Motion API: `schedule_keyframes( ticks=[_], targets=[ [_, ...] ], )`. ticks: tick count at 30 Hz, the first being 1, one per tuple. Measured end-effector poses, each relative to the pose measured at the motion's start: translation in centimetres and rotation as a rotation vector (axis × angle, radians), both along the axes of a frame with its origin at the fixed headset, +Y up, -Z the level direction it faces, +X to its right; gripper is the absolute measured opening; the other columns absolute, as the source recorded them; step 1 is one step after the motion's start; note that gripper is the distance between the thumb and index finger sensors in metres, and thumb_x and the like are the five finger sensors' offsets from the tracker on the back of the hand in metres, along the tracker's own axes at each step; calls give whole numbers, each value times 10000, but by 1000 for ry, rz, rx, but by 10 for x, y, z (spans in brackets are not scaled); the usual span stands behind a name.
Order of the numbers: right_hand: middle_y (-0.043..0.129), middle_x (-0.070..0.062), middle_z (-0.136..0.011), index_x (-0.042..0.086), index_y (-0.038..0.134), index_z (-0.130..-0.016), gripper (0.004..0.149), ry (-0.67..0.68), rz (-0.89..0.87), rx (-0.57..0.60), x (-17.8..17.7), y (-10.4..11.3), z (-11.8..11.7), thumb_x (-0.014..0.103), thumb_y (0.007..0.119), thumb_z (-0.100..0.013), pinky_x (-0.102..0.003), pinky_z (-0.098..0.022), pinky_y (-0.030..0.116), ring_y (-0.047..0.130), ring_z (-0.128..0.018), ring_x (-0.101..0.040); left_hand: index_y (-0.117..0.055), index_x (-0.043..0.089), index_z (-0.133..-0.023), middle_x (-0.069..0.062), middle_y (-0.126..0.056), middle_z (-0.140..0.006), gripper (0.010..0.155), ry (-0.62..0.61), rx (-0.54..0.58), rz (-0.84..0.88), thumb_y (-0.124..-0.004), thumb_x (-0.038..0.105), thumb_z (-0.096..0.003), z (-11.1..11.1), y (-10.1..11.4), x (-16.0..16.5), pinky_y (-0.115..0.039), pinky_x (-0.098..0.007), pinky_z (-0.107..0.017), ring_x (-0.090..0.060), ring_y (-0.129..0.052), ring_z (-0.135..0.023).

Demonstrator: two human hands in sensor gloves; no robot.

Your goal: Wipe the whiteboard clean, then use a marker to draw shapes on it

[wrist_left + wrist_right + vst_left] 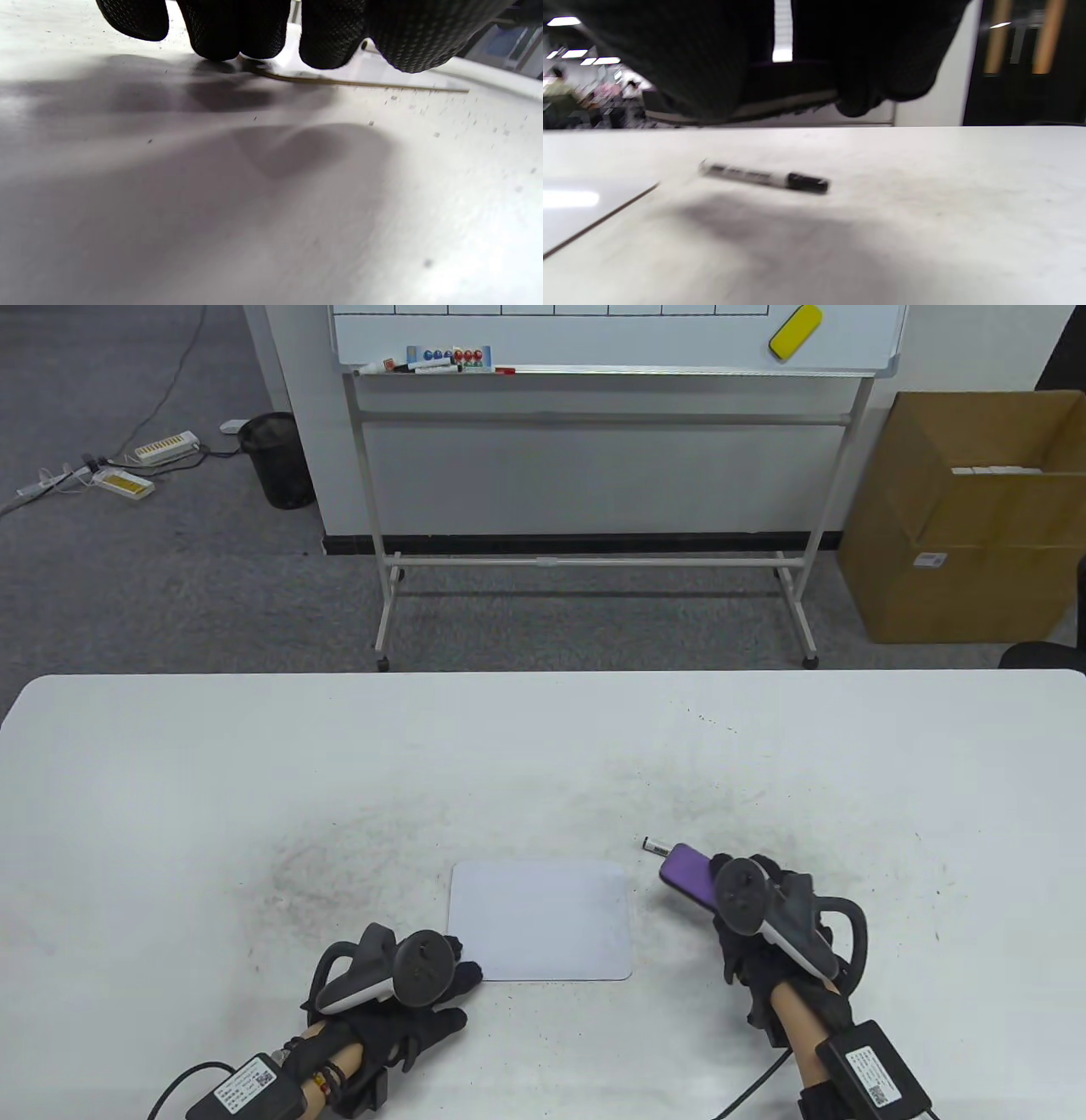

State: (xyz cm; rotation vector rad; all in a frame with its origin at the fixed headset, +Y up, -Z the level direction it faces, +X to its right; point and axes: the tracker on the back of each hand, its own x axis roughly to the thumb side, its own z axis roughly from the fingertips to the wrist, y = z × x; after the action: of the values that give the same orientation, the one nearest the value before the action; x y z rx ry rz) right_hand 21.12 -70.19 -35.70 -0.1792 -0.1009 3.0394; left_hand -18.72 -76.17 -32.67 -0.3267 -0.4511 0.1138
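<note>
the small whiteboard (540, 920) lay flat on the white table (170, 780), near the front edge, between the two hands. it looked clean and blank, with round corners. in the left wrist view its thin brown edge (360, 83) showed under the gloved fingertips (216, 29).

the left hand (416, 984) rested at the board's near left corner, its fingers fairly straight and touching the edge. the right hand (751, 916) held a purple eraser (689, 875), lifted a little and tilted, to the right of the board. in the right wrist view the eraser (780, 101) was dark and blurry under the glove.

a marker (654, 846) with a black cap lay on the table just past the eraser, partly hidden by it in the table view. the right wrist view showed the whole marker (763, 176), but blurry.

the table had gray smudges and dark specks around the board. behind it stood a big whiteboard on a stand (611, 339), cut off at the top, with a yellow eraser (795, 331) stuck on it and pens in its tray. a cardboard box (967, 517) sat on the right and a black bin (276, 458) on the left.
</note>
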Motion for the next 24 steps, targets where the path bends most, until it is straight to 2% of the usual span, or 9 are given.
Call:
schedule_keyframes(
  ticks=[2,5,10,18,24],
  targets=[
    [704,-121,-1025,277,663,-989,691,-79,-39,35,21,-3,-3,399,879,-344,-430,-590,793,869,-869,-371,-641,366,-991,-20,-539,-1166,646,10,19,42,-727,532,-373,-1,5,-3,-546,-603,-772,-307,-592,-1100],
    [703,-116,-1027,264,665,-991,695,-174,-61,24,42,-13,-10,400,882,-345,-428,-592,792,867,-873,-368,-652,360,-989,-19,-551,-1163,644,18,25,78,-727,532,-373,-1,9,-7,-555,-600,-770,-304,-605,-1097],
    [705,-115,-1027,257,670,-993,697,-257,-53,-4,64,-28,-24,402,886,-346,-427,-592,793,868,-873,-368,-664,357,-984,-20,-560,-1160,640,35,30,85,-728,532,-372,-4,10,-13,-561,-599,-767,-304,-615,-1093],
    [710,-111,-1025,260,674,-993,699,-297,15,-55,74,-45,-46,411,887,-345,-422,-590,800,881,-867,-361,-669,349,-984,-23,-565,-1159,642,33,8,72,-726,533,-372,-5,5,-14,-567,-597,-763,-307,-622,-1088],
    [713,-111,-1028,286,650,-1003,709,-323,34,-103,82,-54,-48,407,893,-348,-434,-598,794,879,-871,-372,-670,348,-985,-25,-566,-1159,644,18,-8,60,-726,534,-372,-5,2,-11,-567,-596,-764,-307,-623,-1089]
  ],
)
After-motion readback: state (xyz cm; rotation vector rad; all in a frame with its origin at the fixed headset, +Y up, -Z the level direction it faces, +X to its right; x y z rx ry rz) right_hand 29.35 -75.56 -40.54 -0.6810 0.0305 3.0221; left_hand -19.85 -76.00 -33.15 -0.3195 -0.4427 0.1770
